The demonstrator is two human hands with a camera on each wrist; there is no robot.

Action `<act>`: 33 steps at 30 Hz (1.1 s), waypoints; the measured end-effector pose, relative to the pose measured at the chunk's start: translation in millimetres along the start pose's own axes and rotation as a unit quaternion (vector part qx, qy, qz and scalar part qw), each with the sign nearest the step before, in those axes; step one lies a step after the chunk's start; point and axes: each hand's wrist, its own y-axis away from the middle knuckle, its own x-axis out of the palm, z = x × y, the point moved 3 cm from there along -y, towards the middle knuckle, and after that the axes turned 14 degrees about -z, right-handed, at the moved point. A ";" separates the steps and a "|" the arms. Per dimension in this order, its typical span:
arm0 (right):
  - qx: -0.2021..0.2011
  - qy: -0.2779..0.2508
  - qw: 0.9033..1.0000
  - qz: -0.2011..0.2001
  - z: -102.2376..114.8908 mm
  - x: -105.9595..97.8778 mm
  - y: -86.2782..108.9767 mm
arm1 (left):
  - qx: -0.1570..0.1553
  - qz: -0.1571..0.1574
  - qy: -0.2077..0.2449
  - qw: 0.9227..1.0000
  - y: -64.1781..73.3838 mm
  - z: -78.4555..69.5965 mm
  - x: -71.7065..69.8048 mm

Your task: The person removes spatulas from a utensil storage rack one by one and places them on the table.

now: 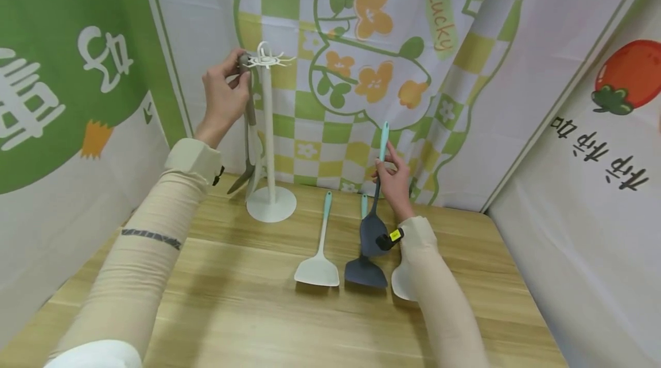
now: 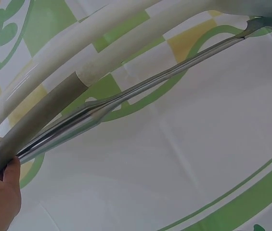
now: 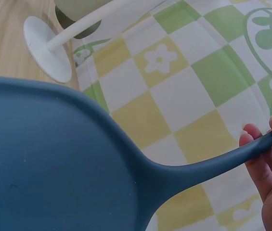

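Observation:
At the top of a white utensil rack (image 1: 269, 132), my left hand (image 1: 225, 92) pinches the upper end of a grey-handled utensil (image 2: 44, 118) with a pale shaft. A metal utensil (image 2: 136, 91) hangs close beside that handle, its dark head low by the rack's base. Whether either loop sits on a hook is hidden by my fingers. To the right, my right hand (image 1: 395, 179) holds a dark cooking spoon (image 1: 373, 233) by its handle, teal end up and head down. In the right wrist view, the spoon's broad head (image 3: 54, 154) is large and near.
On the wooden table (image 1: 248, 310) lie a pale spatula (image 1: 317, 270), a dark spatula (image 1: 365, 273) under the raised spoon, and another pale utensil (image 1: 404, 283) partly behind my right forearm. A checked curtain (image 1: 325, 144) hangs behind the rack.

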 end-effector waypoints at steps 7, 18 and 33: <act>0.006 -0.012 1.000 -0.018 -0.9 -19.0 -3.3 | -0.001 0.002 0.003 1.000 -0.7 -1.4 0.8; 0.000 0.022 0.999 -0.035 -9.1 -55.7 1.1 | 0.016 0.005 -0.006 1.000 1.3 -1.9 -0.7; 0.015 0.034 0.998 -0.044 10.3 -91.0 8.4 | 0.018 0.004 0.004 1.000 1.8 -1.7 -1.1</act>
